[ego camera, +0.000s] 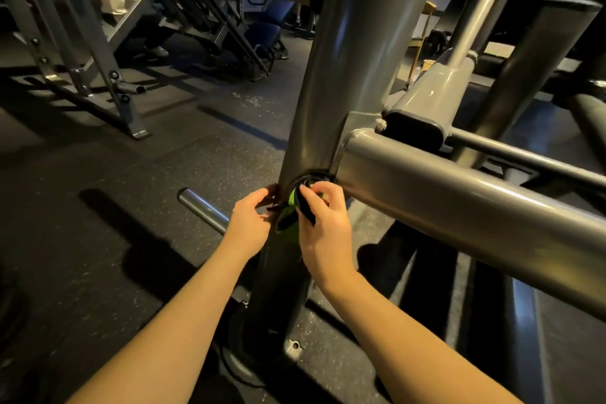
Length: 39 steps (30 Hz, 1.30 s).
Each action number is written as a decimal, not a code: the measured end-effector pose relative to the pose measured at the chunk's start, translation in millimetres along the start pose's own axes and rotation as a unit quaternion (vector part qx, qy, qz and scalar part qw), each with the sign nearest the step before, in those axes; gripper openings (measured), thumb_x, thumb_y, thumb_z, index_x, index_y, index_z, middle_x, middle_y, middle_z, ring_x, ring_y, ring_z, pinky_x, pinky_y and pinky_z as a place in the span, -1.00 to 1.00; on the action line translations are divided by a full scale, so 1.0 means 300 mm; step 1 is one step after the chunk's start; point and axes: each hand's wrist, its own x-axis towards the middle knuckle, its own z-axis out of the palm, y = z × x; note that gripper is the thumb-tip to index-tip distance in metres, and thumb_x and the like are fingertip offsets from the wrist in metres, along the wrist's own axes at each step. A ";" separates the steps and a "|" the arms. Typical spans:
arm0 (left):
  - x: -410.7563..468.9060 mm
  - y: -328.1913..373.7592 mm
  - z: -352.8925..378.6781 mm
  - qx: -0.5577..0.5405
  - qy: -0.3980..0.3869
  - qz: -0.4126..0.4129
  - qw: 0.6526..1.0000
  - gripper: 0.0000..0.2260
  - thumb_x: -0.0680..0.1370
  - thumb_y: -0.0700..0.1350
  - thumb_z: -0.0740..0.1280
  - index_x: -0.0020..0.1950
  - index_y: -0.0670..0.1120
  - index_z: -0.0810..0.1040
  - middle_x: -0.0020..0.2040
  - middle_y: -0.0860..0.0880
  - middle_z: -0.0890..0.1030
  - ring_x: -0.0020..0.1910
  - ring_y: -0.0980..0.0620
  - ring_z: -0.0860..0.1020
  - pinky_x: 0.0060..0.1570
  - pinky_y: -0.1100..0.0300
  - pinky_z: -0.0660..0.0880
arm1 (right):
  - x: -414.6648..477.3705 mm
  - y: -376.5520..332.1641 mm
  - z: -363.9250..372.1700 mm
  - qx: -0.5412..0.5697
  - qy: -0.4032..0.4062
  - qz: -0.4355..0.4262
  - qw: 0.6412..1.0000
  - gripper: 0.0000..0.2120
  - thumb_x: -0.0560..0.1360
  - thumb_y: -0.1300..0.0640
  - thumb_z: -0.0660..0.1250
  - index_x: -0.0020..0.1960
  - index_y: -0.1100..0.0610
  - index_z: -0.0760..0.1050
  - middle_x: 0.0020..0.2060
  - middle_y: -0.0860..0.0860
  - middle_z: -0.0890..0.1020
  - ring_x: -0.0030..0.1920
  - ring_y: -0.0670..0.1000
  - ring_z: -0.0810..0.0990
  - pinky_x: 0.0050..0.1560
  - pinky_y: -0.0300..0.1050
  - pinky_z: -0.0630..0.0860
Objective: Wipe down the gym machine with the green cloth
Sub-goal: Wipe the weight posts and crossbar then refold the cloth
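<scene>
Head: green cloth (292, 199) lengthwise along upright machine post (344, 59).

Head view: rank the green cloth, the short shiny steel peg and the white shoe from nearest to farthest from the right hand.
1. Green cloth, in the right hand's grip.
2. Short shiny steel peg, to the left, near the floor.
3. White shoe, far back on the left.

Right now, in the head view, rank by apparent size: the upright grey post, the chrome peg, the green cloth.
1. upright grey post
2. chrome peg
3. green cloth, bunched and partly covered; against the peg, unsure.
</scene>
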 end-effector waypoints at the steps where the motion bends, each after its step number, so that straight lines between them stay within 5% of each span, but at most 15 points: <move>1: -0.005 -0.019 0.002 0.008 0.000 -0.007 1.000 -0.59 0.62 -0.36 0.29 0.35 0.05 0.56 0.16 0.12 0.61 0.15 0.18 0.58 0.31 0.13 0.53 | -0.007 0.003 0.010 -0.002 0.000 0.004 1.000 -0.65 0.52 0.36 0.43 0.29 0.22 0.59 0.24 0.06 0.49 0.19 0.05 0.57 0.18 -0.03 0.59; 4: -0.025 -0.082 0.017 0.015 0.010 -0.025 1.000 -0.65 0.62 -0.27 0.34 0.39 -0.02 0.56 0.17 0.09 0.61 0.13 0.20 0.57 0.29 0.14 0.52 | -0.109 0.049 0.042 -0.004 -0.019 0.036 0.999 -0.58 0.46 0.39 0.46 0.29 0.19 0.58 0.24 0.04 0.47 0.20 0.01 0.54 0.22 -0.07 0.57; 8: -0.064 -0.162 0.053 0.019 0.022 -0.029 0.999 -0.65 0.60 -0.11 0.42 0.38 0.02 0.52 0.22 0.09 0.56 0.11 0.26 0.51 0.05 0.50 0.35 | -0.213 0.062 0.053 0.041 -0.002 0.219 0.975 -0.64 0.42 0.38 0.46 0.16 0.10 0.61 0.04 -0.05 0.56 0.06 -0.13 0.54 0.18 -0.04 0.57; 11: -0.082 -0.212 0.085 0.011 0.038 -0.054 0.998 -0.51 0.60 -0.07 0.43 0.52 -0.05 0.44 0.37 0.02 0.51 0.35 0.08 0.46 0.29 0.27 0.35 | -0.133 0.027 0.019 0.167 0.120 0.325 0.923 -0.77 0.48 0.36 0.45 0.06 0.13 0.61 -0.10 -0.13 0.60 -0.08 -0.36 0.57 0.03 -0.32 0.54; 14: -0.110 -0.244 0.101 -0.011 0.048 -0.061 0.997 -0.53 0.61 -0.16 0.41 0.52 -0.04 0.43 0.34 0.08 0.48 0.35 0.11 0.43 0.35 0.19 0.33 | -0.052 0.013 -0.003 0.235 0.196 0.330 0.893 -0.78 0.49 0.36 0.45 0.08 0.12 0.59 -0.02 -0.02 0.62 -0.05 -0.38 0.56 0.05 -0.46 0.50; 17: -0.104 -0.262 0.103 -0.017 0.062 -0.052 0.997 -0.59 0.63 -0.24 0.35 0.48 -0.07 0.47 0.26 0.04 0.51 0.21 0.16 0.49 0.36 0.19 0.39 | -0.084 0.021 0.031 0.236 0.172 0.335 0.896 -0.74 0.49 0.33 0.46 0.05 0.00 0.57 -0.02 -0.08 0.63 0.00 -0.26 0.61 0.09 -0.39 0.55; 21: -0.083 -0.291 0.104 0.015 0.077 -0.038 0.996 -0.64 0.64 -0.16 0.35 0.45 -0.04 0.49 0.25 0.07 0.51 0.05 0.24 0.50 0.03 0.56 0.35 | -0.203 0.065 0.096 0.231 0.150 0.375 0.885 -0.74 0.48 0.35 0.47 -0.07 -0.01 0.60 -0.10 -0.02 0.67 -0.10 -0.20 0.64 -0.03 -0.44 0.52; 23: -0.080 -0.307 0.103 0.024 0.068 -0.021 0.997 -0.67 0.64 -0.12 0.36 0.41 -0.01 0.53 0.22 0.06 0.56 0.09 0.27 0.51 0.00 0.52 0.37 | -0.276 0.091 0.127 0.213 0.127 0.401 0.882 -0.72 0.45 0.36 0.48 -0.10 -0.02 0.60 -0.09 0.04 0.67 -0.09 -0.13 0.65 -0.06 -0.47 0.49; 26: -0.084 -0.314 0.100 0.016 0.066 -0.012 0.998 -0.70 0.63 -0.10 0.35 0.37 0.03 0.55 0.20 0.04 0.58 0.15 0.22 0.52 0.21 0.25 0.46 | -0.318 0.100 0.136 0.209 0.099 0.428 0.874 -0.68 0.39 0.34 0.54 -0.18 -0.08 0.59 -0.12 0.02 0.67 -0.07 0.00 0.67 0.01 -0.22 0.60; 30: -0.084 -0.307 0.107 0.016 0.074 -0.012 0.997 -0.71 0.64 -0.12 0.35 0.37 0.03 0.54 0.15 0.10 0.54 0.08 0.30 0.48 0.00 0.50 0.34 | -0.146 0.086 0.051 0.224 0.134 0.393 0.882 -0.79 0.42 0.32 0.54 -0.11 0.04 0.62 -0.21 -0.11 0.66 -0.19 -0.18 0.63 -0.05 -0.27 0.57; 35: -0.080 -0.315 0.118 0.017 0.078 -0.012 0.997 -0.68 0.65 -0.12 0.35 0.41 0.02 0.51 0.19 0.11 0.51 0.06 0.33 0.46 -0.06 0.55 0.25 | -0.082 0.100 0.041 0.210 0.194 0.307 0.908 -0.75 0.44 0.24 0.50 -0.11 -0.11 0.58 -0.10 0.00 0.68 -0.03 -0.03 0.66 0.10 -0.06 0.62; 39: -0.073 -0.334 0.103 0.017 0.069 -0.007 0.997 -0.68 0.63 -0.09 0.36 0.39 0.02 0.54 0.21 0.10 0.56 0.14 0.30 0.49 0.05 0.50 0.30 | -0.267 0.094 0.154 0.180 0.104 0.374 0.904 -0.81 0.48 0.29 0.48 -0.08 0.02 0.56 -0.13 -0.07 0.58 -0.10 -0.39 0.53 -0.08 -0.56 0.42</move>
